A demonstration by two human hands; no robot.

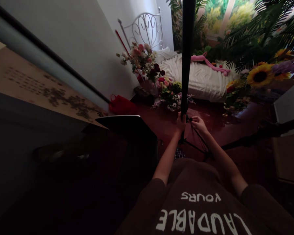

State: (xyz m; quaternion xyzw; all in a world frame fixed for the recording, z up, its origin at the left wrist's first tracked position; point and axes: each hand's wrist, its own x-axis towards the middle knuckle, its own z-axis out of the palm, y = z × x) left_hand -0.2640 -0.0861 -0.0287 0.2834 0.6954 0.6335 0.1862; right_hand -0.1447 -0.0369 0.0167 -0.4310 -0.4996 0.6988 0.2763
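Observation:
A black light stand [186,65] rises upright in front of me, its pole running out of the top of the view. My left hand [181,123] is wrapped round the pole low down. On the right side of the pole, my right hand [197,123] pinches a small dark knob [189,119] that sticks out from it. Below the hands, the stand's thin legs [196,146] spread over the dark red floor. The fingertips of both hands are small and dim in this light.
Artificial flowers [147,62] stand beyond the pole, before a white-draped bed [205,80] with a metal headboard [147,27]. A dark panel [137,140] is at my left, near a red bag [122,105]. Another black pole [262,132] slants in from the right. Sunflowers [259,75] stand farther right.

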